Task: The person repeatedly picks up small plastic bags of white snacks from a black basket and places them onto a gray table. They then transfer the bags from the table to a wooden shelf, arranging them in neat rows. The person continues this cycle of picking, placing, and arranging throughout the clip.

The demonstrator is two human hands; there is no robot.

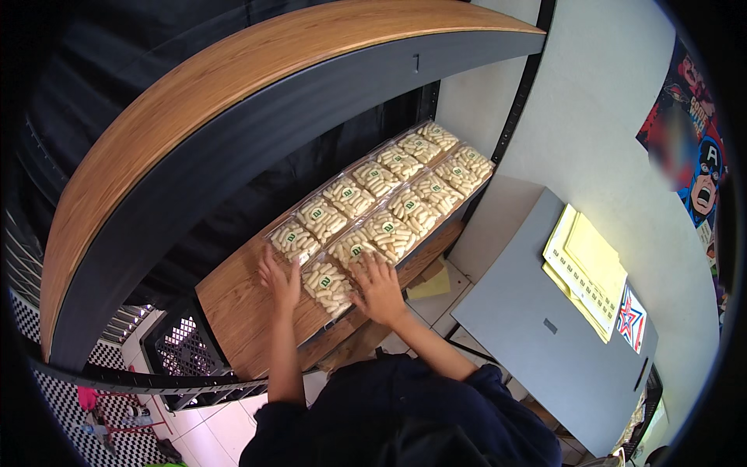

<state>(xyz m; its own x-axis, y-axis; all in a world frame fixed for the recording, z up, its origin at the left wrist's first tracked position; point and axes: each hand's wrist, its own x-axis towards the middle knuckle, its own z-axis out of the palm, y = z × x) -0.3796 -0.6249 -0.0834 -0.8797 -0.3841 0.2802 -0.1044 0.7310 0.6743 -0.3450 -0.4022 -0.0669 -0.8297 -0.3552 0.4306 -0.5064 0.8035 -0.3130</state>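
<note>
Two rows of clear plastic bags of pale, finger-shaped snack pieces (409, 205), each with a round green-lettered sticker, lie flat along a wood-grain shelf (245, 292). My left hand (282, 280) is at the near left end of the rows, fingers spread beside the end bag of the back row (293, 239). Over the front row, my right hand (378, 286) rests with its fingers on a bag (353, 247), beside the end bag of that row (328, 286). Neither hand appears to grip anything.
An upper wood-edged shelf (233, 64) arches above the bags. Right of me stands a grey cabinet (525, 327) with yellow sticker sheets (583, 262). A black plastic crate (187, 344) sits below left. A white wall (607, 146) bearing posters rises at the right.
</note>
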